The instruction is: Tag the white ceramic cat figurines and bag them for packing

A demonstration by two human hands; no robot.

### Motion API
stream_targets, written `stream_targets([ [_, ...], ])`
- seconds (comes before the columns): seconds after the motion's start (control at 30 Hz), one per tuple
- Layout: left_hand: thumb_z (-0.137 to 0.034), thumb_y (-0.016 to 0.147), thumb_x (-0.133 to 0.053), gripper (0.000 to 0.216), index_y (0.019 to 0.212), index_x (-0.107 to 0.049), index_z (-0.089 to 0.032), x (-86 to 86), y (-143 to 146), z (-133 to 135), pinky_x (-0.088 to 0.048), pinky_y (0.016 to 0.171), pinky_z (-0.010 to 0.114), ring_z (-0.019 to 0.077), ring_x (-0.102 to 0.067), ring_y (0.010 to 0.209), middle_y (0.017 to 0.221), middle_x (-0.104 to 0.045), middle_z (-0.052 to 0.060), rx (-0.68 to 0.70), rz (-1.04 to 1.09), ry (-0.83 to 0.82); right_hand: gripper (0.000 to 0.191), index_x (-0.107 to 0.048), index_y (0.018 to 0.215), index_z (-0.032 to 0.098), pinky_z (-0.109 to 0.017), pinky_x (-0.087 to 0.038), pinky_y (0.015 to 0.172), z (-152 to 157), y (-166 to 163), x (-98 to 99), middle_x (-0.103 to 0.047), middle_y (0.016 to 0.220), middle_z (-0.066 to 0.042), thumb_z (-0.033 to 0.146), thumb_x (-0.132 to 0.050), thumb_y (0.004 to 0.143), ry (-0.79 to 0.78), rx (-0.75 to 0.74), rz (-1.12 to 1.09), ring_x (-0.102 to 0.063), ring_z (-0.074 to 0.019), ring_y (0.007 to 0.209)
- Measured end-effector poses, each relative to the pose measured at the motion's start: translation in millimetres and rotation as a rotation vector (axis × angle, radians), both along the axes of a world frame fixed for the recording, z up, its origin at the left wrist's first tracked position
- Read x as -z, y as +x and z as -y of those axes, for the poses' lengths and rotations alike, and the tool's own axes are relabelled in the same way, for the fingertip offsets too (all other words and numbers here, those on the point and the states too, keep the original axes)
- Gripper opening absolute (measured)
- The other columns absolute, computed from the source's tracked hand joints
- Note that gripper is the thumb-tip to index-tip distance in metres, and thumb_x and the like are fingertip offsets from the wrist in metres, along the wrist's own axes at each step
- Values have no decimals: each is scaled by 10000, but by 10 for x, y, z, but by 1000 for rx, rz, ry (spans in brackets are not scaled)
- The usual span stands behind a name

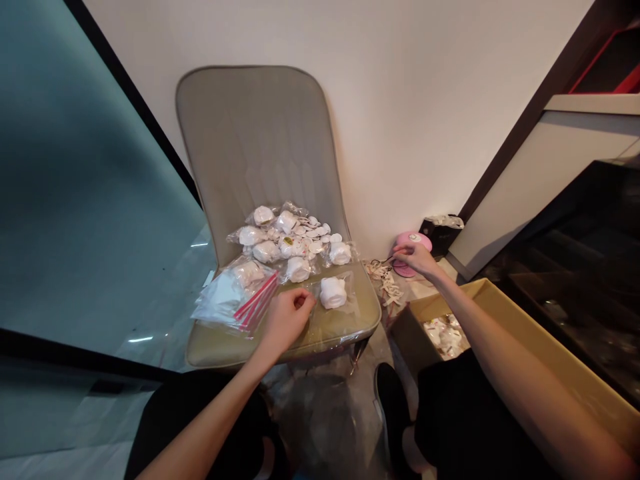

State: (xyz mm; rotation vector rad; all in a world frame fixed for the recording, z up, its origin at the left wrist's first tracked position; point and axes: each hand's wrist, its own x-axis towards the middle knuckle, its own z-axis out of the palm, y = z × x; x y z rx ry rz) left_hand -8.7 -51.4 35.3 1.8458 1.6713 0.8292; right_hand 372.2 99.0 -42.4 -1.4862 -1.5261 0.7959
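Observation:
My left hand is closed at the front of the chair seat, its fingertips pinching the left edge of a clear plastic bag. In that bag lies a white rounded piece. Out to the right, my right hand is pinched in front of a pink round object. A thin dark strand shows at its fingertips; whether they grip it is unclear. Several bagged white pieces and a heap of small white discs cover the seat's middle. Left of my left hand lies a stack of red-striped zip bags.
The grey-green chair stands against a white wall. On the right is an open box with white pieces inside. White strips lie on the floor beside the seat. A black box stands behind the pink object, and a glass panel rises at left.

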Motion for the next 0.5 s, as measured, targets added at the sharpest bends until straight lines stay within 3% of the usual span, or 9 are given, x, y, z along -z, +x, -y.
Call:
stream_targets([
  [0.23,-343,828,-526,250,725,-687,-183,-20,-11,33,-325,562,245,159,-572,608,627,-647,0,9,-27,-16,177,-667,902,150,-283,-543,623,118,90,-97,-745,829,-106,264,-654,767,-159,-26,-113,-674,-179,679],
  [0.5,-335,832,-519,260,722,-691,-174,-13,15,27,-332,573,243,157,-573,622,646,-658,6,12,-28,-5,374,-702,863,134,-262,-471,494,72,198,-32,-666,649,-30,364,-790,581,-69,104,-21,-585,-153,545],
])
